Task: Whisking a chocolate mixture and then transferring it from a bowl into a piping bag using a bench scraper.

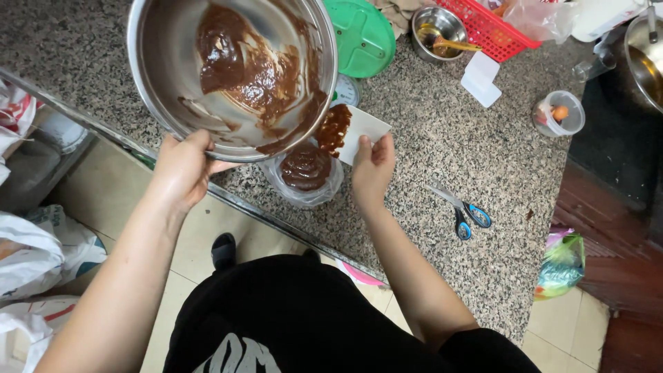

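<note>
My left hand (181, 169) grips the near rim of a large steel mixing bowl (166, 83), tilted and smeared inside with brown chocolate batter (242, 65). My right hand (373, 166) holds a white plastic scraper (362, 128) coated with batter at its left end, just right of the bowl's lower edge. Under the bowl's lip sits a clear plastic bag (304, 173) partly filled with the same brown batter, on a speckled granite counter (449, 152).
Blue-handled scissors (464, 211) lie right of my right hand. A green lid (362, 34), a small steel bowl with a spoon (438, 31), a red basket (490, 27), a clear cup (559, 114) and a white card (481, 79) sit farther back. Bags lie on the tiled floor at left.
</note>
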